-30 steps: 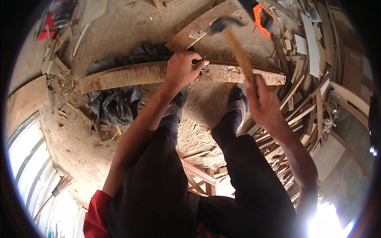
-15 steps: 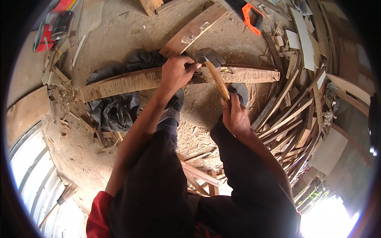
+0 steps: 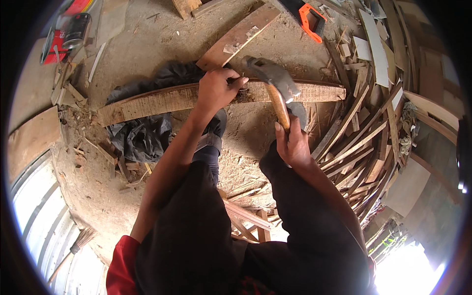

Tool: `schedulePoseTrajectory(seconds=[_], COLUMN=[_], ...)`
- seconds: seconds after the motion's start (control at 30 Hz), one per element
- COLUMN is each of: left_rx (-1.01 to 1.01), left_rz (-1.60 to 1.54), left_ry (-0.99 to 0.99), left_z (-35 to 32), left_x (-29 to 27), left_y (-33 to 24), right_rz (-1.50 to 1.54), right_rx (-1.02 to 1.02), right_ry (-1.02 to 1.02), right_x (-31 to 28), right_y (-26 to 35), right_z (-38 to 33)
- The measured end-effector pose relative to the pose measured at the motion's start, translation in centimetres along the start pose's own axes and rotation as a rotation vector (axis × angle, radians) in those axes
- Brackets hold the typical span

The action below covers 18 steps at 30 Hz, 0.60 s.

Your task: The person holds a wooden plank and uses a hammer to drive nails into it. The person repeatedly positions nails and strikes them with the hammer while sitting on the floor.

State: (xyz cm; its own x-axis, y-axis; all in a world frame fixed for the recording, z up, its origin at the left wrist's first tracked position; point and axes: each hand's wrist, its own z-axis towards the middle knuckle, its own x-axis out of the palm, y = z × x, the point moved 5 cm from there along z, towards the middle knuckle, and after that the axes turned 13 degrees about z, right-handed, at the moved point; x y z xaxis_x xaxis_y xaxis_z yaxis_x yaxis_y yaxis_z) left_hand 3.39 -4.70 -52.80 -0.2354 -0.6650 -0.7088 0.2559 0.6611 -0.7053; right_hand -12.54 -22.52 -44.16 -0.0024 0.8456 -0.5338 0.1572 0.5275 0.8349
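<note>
My left hand (image 3: 216, 89) is closed in a pinch at the far edge of a long wooden beam (image 3: 152, 104). A thin nail (image 3: 244, 75) shows at its fingertips, mostly covered by them. My right hand (image 3: 294, 145) grips the wooden handle of a claw hammer (image 3: 279, 101). The dark metal hammer head is raised over the beam, just right of my left fingertips. The beam lies crosswise in front of my feet, with crumpled black cloth (image 3: 140, 140) under its left part. A brown board (image 3: 241, 37) slants away beyond my left hand.
A saw with an orange handle (image 3: 317, 33) lies at the far right. Many wood strips (image 3: 351, 152) are heaped along the right side. A dark can (image 3: 76, 30) stands at the far left, near wood scraps (image 3: 73, 93). Corrugated sheet (image 3: 46, 211) is at lower left.
The hammer head has lifted and tilted, showing larger above the beam and a little to the right. My left hand keeps its pinch in nearly the same place.
</note>
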Motion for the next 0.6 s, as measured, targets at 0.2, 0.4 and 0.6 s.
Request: schedulePoseTrajectory(seconds=[0.2,0.4,0.6], left_rx=[-0.03,0.071,0.181], left_rz=[0.022,0.058,0.03], left_ry=[0.041,0.042,-0.03], left_z=[0.5,0.6,0.8], left_x=[0.2,0.4,-0.5], left_y=[-0.2,-0.9,-0.4], right_rz=[0.039,-0.132,0.038], right_rx=[-0.01,-0.056,0.066], right_ry=[-0.032,0.003,-0.02], right_x=[-0.5,0.3,-1.1], right_y=[-0.3,-3.0,-0.9], right_z=[0.2,-0.5,0.4])
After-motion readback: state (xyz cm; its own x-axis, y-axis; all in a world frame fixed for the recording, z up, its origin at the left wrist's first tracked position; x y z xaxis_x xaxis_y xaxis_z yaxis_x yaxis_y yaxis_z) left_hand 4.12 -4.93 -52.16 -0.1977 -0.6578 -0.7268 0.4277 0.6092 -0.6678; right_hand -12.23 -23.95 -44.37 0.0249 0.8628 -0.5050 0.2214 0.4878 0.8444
